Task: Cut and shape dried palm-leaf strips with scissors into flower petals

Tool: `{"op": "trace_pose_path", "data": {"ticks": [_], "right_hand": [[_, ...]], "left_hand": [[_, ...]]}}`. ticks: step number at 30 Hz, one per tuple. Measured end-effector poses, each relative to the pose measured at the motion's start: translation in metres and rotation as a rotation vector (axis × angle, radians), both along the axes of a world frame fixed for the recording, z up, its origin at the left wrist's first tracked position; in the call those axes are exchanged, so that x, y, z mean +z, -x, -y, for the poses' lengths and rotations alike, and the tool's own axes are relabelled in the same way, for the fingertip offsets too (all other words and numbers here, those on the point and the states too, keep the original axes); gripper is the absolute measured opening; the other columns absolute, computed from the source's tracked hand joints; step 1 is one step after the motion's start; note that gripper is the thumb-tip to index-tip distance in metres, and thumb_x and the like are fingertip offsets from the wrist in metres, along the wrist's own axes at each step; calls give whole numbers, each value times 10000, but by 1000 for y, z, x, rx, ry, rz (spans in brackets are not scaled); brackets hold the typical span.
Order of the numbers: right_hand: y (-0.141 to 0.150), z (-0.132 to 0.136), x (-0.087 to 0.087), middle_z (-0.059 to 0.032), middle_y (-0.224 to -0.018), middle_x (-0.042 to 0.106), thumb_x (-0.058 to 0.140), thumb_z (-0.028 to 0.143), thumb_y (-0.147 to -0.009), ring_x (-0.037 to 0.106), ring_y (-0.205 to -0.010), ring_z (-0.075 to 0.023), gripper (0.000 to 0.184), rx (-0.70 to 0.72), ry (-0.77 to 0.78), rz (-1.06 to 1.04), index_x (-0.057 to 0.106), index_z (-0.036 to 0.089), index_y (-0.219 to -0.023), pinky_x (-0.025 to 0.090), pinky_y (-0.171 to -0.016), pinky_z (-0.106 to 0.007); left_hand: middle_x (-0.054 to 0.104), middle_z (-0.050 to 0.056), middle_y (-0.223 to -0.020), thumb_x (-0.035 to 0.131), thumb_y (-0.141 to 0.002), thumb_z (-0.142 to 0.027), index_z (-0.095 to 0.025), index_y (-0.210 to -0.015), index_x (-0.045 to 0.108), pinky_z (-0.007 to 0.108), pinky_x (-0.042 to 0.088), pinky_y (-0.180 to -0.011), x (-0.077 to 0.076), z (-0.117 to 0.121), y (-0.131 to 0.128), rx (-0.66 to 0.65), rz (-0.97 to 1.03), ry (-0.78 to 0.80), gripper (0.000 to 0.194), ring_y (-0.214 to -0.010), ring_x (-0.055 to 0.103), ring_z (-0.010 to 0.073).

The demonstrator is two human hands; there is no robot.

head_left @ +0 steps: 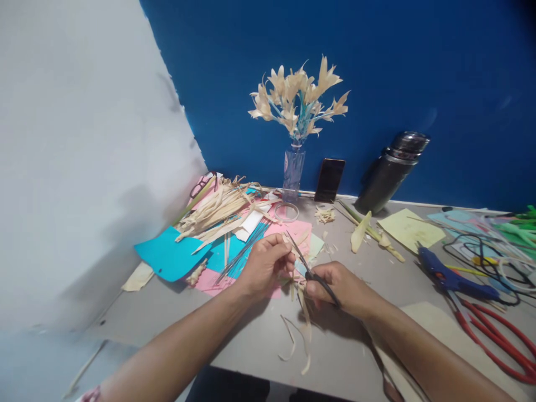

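Note:
My right hand (338, 286) is closed on a pair of scissors (321, 283), with fingers in the dark handles and the blades pointing up and left. Just to the left, my left hand (268, 259) pinches a small pale piece of dried husk (287, 240), mostly hidden by the fingers, close beside the blades. Thin husk strips (307, 332) lie on the table below both hands. Beyond my left hand are a pile of dried husks (218, 206), a bundle of dark thin wires (247, 251) and blue paper (176, 254).
A clear bottle (294, 173) holds husk flowers (299, 95) by the blue wall. A phone (330, 180) and a dark flask (389, 176) lean there. A tape roll (287, 211) lies nearer. At right are a blue glue gun (454, 276), red-handled shears (494, 335) and tangled cords.

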State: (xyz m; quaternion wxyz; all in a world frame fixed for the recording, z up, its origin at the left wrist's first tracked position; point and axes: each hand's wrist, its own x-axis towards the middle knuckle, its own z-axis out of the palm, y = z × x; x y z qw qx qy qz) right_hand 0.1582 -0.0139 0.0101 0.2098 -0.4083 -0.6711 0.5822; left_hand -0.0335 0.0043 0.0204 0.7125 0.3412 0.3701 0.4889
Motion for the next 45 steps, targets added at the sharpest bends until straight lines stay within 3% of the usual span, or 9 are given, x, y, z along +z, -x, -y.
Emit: {"op": "trace_pose_path", "data": {"ticks": [10,18,29,33,38,42,45], "right_hand": [[-3,0,3,-34,-602,597,579,746,-809,409,-493,-95,627,70,27,-68,613,139,-656,278,-476,-221],[1,1,3,-11,-540,539,625,700,-796,394,-495,-94,596,0,30,17,591,143,-587,265,-485,-229],[3,3,-3,6,-474,508,729,629,-730,360,-457,-77,544,-57,145,-73,578,139,-548,240,-471,-233],[6,2,-3,7,-508,540,791,504,-705,399,-474,-83,433,-185,123,-87,585,139,-597,280,-472,-223],[10,0,3,8,-728,634,857,372,-625,571,-615,-139,400,-410,87,-328,606,172,-864,456,-570,-248],[10,1,4,28,-701,616,859,284,-603,570,-617,-128,361,-465,24,-353,613,169,-841,465,-584,-237],[11,2,2,19,-685,626,855,287,-607,577,-600,-135,355,-457,79,-378,596,170,-819,466,-566,-240]], "left_hand": [[607,-14,-532,735,-672,-217,-168,-651,495,204,462,-465,1,-1,1,-25,9,0,246,-402,519,75],[607,-12,-536,727,-691,-234,-164,-647,497,205,459,-456,-1,-1,1,-8,-13,-10,245,-393,500,69],[625,-14,-558,731,-692,-224,-171,-658,485,207,444,-477,3,0,1,-7,0,-33,254,-421,530,79],[591,-30,-529,747,-675,-236,-170,-654,494,196,408,-475,4,2,-1,-31,-39,-20,263,-403,464,54],[550,-33,-534,763,-699,-285,-166,-659,535,179,318,-444,-2,7,-4,-49,-208,-89,260,-439,435,52],[537,-31,-534,754,-734,-321,-169,-668,559,179,244,-395,-6,10,-6,-100,-370,-99,256,-424,397,55],[555,-17,-559,736,-750,-308,-156,-656,563,174,317,-442,-9,10,-7,-134,-303,-88,249,-462,441,55]]}}
